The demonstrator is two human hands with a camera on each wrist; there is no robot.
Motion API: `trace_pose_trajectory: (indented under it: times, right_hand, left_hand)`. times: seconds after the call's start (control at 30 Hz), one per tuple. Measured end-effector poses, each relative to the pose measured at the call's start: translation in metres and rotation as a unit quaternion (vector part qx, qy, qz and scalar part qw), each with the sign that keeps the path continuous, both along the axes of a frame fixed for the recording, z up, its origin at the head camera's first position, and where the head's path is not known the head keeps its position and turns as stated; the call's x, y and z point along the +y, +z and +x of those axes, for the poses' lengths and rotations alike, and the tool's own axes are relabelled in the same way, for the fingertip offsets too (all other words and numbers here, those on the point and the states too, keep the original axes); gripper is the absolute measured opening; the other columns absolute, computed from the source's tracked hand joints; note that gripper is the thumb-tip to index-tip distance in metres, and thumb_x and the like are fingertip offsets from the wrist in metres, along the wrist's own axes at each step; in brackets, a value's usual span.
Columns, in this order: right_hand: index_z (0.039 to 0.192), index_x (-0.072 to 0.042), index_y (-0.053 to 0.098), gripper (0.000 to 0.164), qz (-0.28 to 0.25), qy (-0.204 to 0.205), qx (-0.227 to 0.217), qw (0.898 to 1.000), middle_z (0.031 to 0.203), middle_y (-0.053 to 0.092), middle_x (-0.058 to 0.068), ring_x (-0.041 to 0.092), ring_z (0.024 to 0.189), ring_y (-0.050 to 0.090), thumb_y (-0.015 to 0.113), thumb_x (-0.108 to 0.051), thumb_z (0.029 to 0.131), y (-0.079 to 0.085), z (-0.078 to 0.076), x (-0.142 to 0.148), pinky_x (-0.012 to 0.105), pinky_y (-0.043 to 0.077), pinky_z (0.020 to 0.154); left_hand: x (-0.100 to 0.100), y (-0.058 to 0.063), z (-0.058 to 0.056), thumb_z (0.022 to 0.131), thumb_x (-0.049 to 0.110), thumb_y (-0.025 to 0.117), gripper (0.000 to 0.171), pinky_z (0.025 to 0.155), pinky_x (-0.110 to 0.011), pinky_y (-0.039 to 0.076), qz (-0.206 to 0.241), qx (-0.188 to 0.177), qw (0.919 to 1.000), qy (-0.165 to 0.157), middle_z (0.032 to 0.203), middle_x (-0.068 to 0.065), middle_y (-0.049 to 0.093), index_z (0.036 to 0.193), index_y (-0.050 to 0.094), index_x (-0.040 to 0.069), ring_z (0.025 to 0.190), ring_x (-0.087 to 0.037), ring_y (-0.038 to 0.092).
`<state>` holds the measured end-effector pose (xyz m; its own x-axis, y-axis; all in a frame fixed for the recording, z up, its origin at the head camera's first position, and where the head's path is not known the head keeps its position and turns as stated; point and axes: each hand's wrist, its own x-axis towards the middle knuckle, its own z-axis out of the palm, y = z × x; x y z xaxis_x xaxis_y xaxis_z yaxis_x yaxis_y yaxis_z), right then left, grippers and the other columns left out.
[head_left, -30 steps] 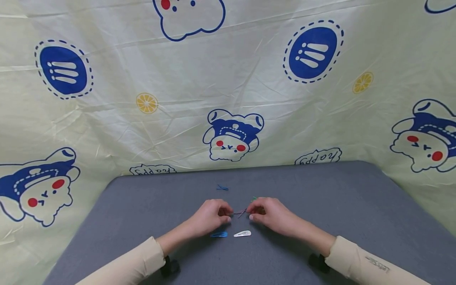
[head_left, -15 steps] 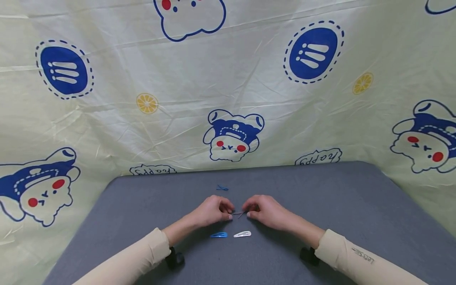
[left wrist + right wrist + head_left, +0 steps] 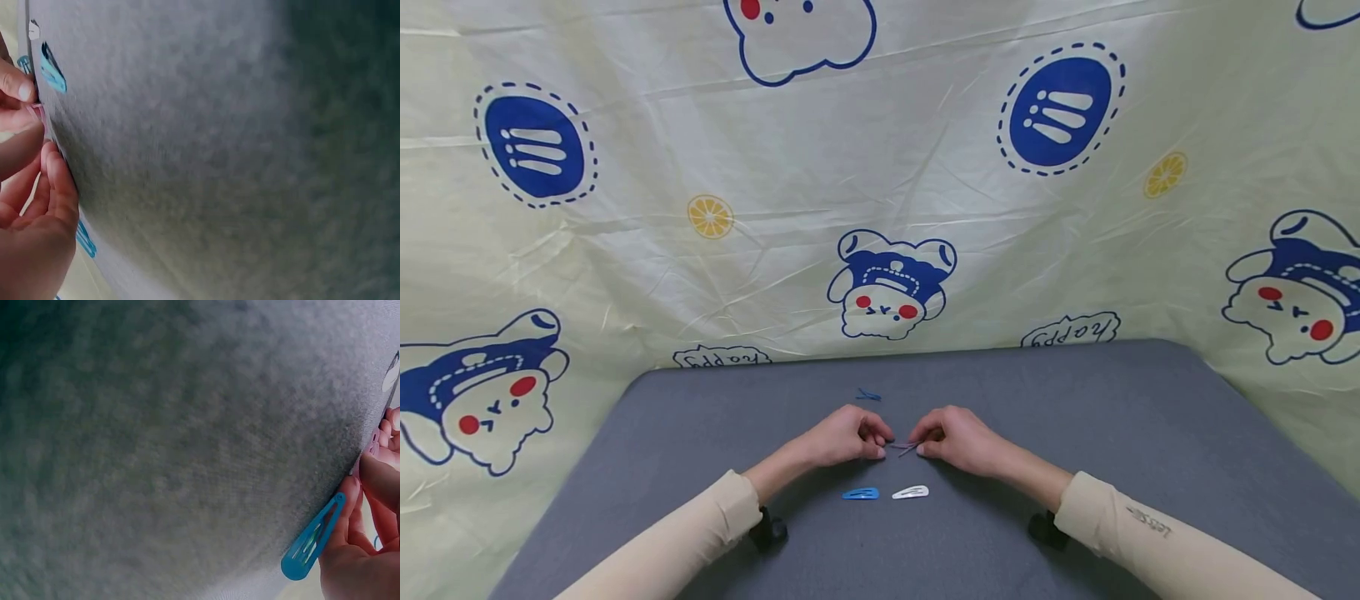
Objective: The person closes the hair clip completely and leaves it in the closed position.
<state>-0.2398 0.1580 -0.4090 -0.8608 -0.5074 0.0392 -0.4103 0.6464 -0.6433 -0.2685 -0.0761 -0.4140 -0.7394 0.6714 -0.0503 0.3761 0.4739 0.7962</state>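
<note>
The left sleeve [image 3: 662, 543] and right sleeve [image 3: 1172, 557] are plain cream, long and softly creased, with broad cuffs that leave the hands [image 3: 852, 435] bare. Small dark lettering [image 3: 1148, 522] marks the right forearm. A rounded black device [image 3: 767, 532] sits under each wrist.

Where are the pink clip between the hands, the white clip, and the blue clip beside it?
Pink clip [image 3: 374, 447], right wrist view: its visible part.
White clip [image 3: 911, 492], head view: middle of its body.
Blue clip [image 3: 861, 494], head view: middle of its body.

Behind a grey table [image 3: 1135, 425], a creased pale cloth [image 3: 820, 150] with printed cartoon bears [image 3: 892, 287] and yellow citrus slices [image 3: 711, 217].
</note>
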Motion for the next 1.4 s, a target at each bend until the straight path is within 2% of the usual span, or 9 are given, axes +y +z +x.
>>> trace_pose_trajectory:
  times: [0.2, 0.53, 0.8, 1.0, 1.27, 1.4]
  right_hand:
    - [0.093, -0.014, 0.077, 0.012, 0.0, -0.005, 0.001, 1.0, 0.09, 0.067, -0.008, 0.013, 0.085, 0.057, 0.073, -0.004, 0.087, -0.002, -0.003, -0.001, 0.038, 0.047, 0.078]
    - [0.09, -0.013, 0.077, 0.009, 0.0, -0.008, -0.008, 1.0, 0.086, 0.068, -0.008, 0.012, 0.08, 0.057, 0.073, -0.005, 0.088, 0.0, -0.005, 0.0, 0.037, 0.047, 0.075]
    - [0.091, -0.014, 0.078, 0.008, 0.005, 0.015, 0.038, 0.999, 0.085, 0.069, -0.012, 0.007, 0.08, 0.059, 0.073, -0.009, 0.089, 0.003, 0.0, 0.002, 0.033, 0.049, 0.076]
    - [0.093, -0.016, 0.078, 0.009, 0.002, -0.009, 0.046, 0.999, 0.085, 0.068, -0.013, 0.007, 0.079, 0.058, 0.072, -0.01, 0.089, 0.005, 0.007, 0.002, 0.033, 0.05, 0.076]
    - [0.093, -0.018, 0.078, 0.009, -0.029, -0.041, 0.065, 0.997, 0.085, 0.067, -0.012, 0.009, 0.075, 0.057, 0.074, -0.012, 0.088, 0.011, 0.015, -0.001, 0.028, 0.05, 0.068]
    - [0.094, -0.019, 0.078, 0.01, -0.04, -0.047, 0.063, 0.996, 0.084, 0.066, -0.013, 0.01, 0.073, 0.057, 0.074, -0.012, 0.089, 0.013, 0.019, -0.004, 0.027, 0.05, 0.064]
  left_hand:
    - [-0.004, -0.001, -0.003, 0.088, 0.003, 0.072, 0.023, 0.065, -0.022, 0.044, -0.003, -0.007, 0.9999, -0.012, 0.084, 0.002, 0.062, 0.111, 0.071, 0.001, 0.073, -0.01, 0.054]
    - [-0.007, -0.003, 0.0, 0.089, 0.004, 0.071, 0.023, 0.067, -0.023, 0.045, 0.021, -0.012, 0.9997, -0.008, 0.087, -0.001, 0.063, 0.112, 0.07, 0.0, 0.076, -0.013, 0.055]
    - [-0.006, 0.004, 0.005, 0.09, 0.006, 0.07, 0.023, 0.063, -0.024, 0.045, 0.018, -0.016, 0.9997, 0.008, 0.086, -0.001, 0.065, 0.112, 0.07, -0.001, 0.073, -0.014, 0.055]
    - [-0.008, 0.008, 0.01, 0.091, 0.007, 0.07, 0.023, 0.065, -0.025, 0.046, 0.013, -0.011, 0.9997, 0.019, 0.089, 0.0, 0.066, 0.112, 0.07, 0.0, 0.075, -0.015, 0.056]
    - [-0.006, 0.018, 0.019, 0.089, 0.008, 0.071, 0.023, 0.068, -0.027, 0.049, 0.012, 0.034, 0.9992, 0.015, 0.091, 0.001, 0.068, 0.111, 0.07, 0.0, 0.08, -0.014, 0.059]
    - [-0.003, 0.024, 0.024, 0.09, 0.008, 0.071, 0.024, 0.07, -0.029, 0.049, 0.009, 0.057, 0.998, 0.028, 0.09, 0.001, 0.066, 0.112, 0.07, 0.0, 0.081, -0.014, 0.059]
